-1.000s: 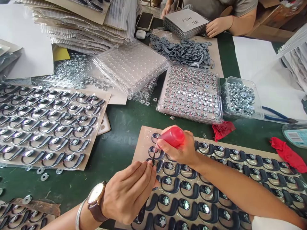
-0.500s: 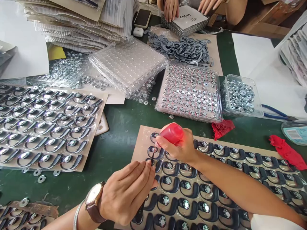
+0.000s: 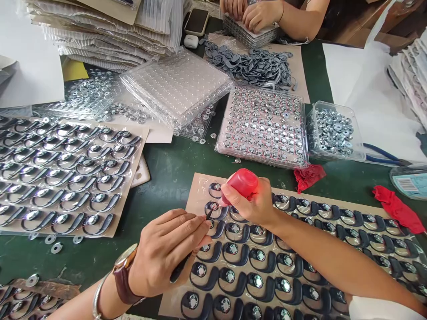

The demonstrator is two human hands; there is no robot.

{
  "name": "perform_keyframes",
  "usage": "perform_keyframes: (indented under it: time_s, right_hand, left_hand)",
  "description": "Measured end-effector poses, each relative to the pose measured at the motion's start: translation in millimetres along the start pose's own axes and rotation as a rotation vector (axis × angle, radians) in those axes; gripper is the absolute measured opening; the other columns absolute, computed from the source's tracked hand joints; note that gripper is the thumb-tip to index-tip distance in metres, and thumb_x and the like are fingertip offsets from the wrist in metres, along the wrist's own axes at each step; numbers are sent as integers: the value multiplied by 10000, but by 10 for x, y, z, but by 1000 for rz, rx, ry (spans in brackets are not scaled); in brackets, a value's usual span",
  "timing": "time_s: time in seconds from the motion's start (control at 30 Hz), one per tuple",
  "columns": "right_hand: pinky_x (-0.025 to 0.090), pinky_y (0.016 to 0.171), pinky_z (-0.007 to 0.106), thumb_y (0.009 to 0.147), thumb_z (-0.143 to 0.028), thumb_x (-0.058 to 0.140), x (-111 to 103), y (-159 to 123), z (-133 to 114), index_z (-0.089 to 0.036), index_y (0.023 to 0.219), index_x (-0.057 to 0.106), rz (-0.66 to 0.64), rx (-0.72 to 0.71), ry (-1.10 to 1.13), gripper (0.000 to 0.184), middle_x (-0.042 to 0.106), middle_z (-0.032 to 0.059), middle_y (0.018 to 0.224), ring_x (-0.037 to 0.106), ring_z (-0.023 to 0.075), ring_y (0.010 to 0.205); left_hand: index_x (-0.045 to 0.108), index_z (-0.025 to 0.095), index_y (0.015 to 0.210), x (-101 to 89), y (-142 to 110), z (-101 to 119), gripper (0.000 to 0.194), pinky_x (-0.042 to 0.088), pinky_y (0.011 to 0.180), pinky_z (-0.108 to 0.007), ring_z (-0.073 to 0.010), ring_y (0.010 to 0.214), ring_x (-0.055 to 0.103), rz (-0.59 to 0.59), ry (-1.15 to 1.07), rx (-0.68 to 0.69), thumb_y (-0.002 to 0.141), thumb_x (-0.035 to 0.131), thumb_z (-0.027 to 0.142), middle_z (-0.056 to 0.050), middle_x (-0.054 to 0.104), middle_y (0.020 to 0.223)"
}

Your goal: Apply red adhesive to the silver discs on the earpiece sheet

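Observation:
My left hand, wearing a watch, is closed around a thin dark pair of tweezers. Their fine tip points at a dark curved piece near the upper left corner of a tan card. Fingers of my right hand wrap a red squeeze bottle, tilted with its nozzle end down over the same piece. Whether the nozzle touches it is hard to see. Rows of similar dark hooked pieces, most with a shiny round metal part, cover the card under my right forearm.
Left lies another filled card. Beyond are clear trays, a tray stack of metal rounds, a tub of metal parts, grey pieces and red cloths. A co-worker's hands rest on a stack opposite.
My left hand has shifted slightly left and tipped the tweezers flatter. My right hand and the bottle have moved slightly right. Across the table, the co-worker's hands have come together on the stack.

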State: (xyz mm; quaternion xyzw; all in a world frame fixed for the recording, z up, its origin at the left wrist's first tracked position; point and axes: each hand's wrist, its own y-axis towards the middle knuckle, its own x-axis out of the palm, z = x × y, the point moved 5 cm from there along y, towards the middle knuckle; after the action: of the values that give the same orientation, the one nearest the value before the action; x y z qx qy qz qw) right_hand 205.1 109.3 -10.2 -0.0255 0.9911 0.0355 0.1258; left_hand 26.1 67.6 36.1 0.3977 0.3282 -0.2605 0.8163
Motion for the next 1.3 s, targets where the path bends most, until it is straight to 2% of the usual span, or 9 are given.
perform_keyframes:
  time_s: [0.27, 0.4, 0.6, 0.7, 0.77, 0.87, 1.0, 1.13, 1.3]
  right_hand:
    - [517, 581, 260, 864, -426, 617, 15, 4, -58, -191, 650, 637, -35, -76, -87, 318, 693, 20, 585, 634, 135, 535]
    - [515, 562, 245, 868, -421, 619, 39, -26, -59, -196, 722, 678, -42, -174, -123, 274, 690, 15, 616, 634, 128, 550]
    - [483, 528, 243, 801, -393, 705, 37, -29, -111, -178, 680, 639, 16, -285, -131, 256, 681, 20, 686, 593, 102, 525]
    - [484, 535, 245, 789, -403, 722, 19, 4, -170, -184, 700, 627, -46, -179, -93, 254, 666, 4, 662, 586, 104, 536]
    - [496, 551, 250, 808, -416, 705, 12, -2, -201, -195, 704, 623, -106, -70, -48, 258, 660, -3, 642, 597, 114, 559]
    - [509, 540, 263, 798, -449, 714, 12, -84, -211, -206, 700, 616, -113, 9, -17, 279, 657, -3, 635, 598, 126, 560]
    - [548, 576, 293, 809, -452, 699, 80, -251, -96, -201, 746, 628, -48, 1, 9, 268, 655, 16, 631, 629, 154, 590]
    - [575, 638, 309, 830, -402, 681, 168, -327, -1, -203, 778, 640, -65, -45, 22, 210, 682, 26, 660, 659, 165, 623]
    - [577, 643, 282, 771, -379, 741, 177, -315, -45, -201, 773, 640, -64, -125, -23, 205, 698, 31, 704, 670, 163, 643]
  left_hand:
    - [657, 118, 1025, -45, 22, -187, 250, 529, 739, -292, -147, 825, 684, 43, -155, -162, 811, 601, 0, -59, 730, 920]
    - [660, 149, 980, -68, 25, -285, 214, 511, 693, -278, -131, 787, 672, 55, -208, -273, 836, 584, 10, -41, 726, 911]
    - [660, 168, 953, -56, 5, -315, 173, 506, 677, -275, -128, 752, 666, 68, -201, -312, 856, 583, 47, -31, 727, 905]
    - [664, 166, 976, -75, -3, -253, 184, 519, 673, -265, -128, 747, 677, 94, -157, -262, 862, 577, 52, -34, 734, 894]
    - [668, 142, 1003, -108, -26, -139, 189, 539, 703, -277, -139, 771, 691, 100, -85, -160, 864, 572, 59, -49, 738, 894]
    - [674, 84, 1021, -114, -120, 97, 173, 565, 763, -305, -169, 833, 708, 29, 70, 30, 877, 578, 95, -79, 742, 903]
    - [686, 59, 998, -45, -280, 312, 166, 583, 801, -299, -182, 892, 711, -45, 213, 155, 909, 595, 167, -89, 741, 920]
    - [697, 47, 969, -7, -319, 363, 149, 589, 782, -309, -191, 887, 714, -5, 238, 148, 904, 596, 136, -101, 740, 916]
    - [704, 45, 962, -2, -292, 381, 140, 598, 761, -321, -204, 882, 720, -5, 246, 132, 887, 607, 112, -109, 746, 922]
